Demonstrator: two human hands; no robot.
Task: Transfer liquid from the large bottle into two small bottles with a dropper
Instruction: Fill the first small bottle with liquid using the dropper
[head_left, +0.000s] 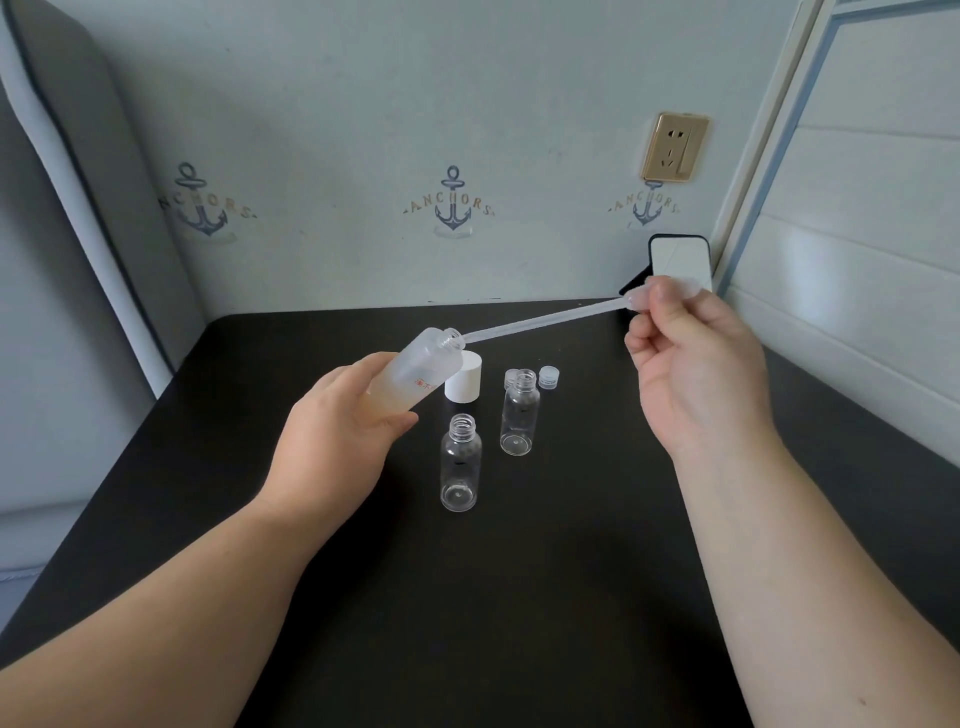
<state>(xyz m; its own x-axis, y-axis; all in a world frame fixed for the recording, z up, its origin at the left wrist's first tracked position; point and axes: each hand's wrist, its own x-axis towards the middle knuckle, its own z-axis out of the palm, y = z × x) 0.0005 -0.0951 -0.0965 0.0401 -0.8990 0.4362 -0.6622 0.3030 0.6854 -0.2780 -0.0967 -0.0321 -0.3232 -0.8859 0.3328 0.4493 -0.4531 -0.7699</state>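
Head view: right hand angles dropper bottleward.

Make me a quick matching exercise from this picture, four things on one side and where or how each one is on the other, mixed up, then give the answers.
Things:
1. large bottle
2. dropper
3. white cap
4. near small bottle

States:
A. upright and open on the black table, nothing visible inside
B. tilted in the left hand, uncapped
C. standing on the table behind the large bottle
D. bulb pinched by the right hand, tip at the large bottle's mouth

Pairs: 1-B, 2-D, 3-C, 4-A
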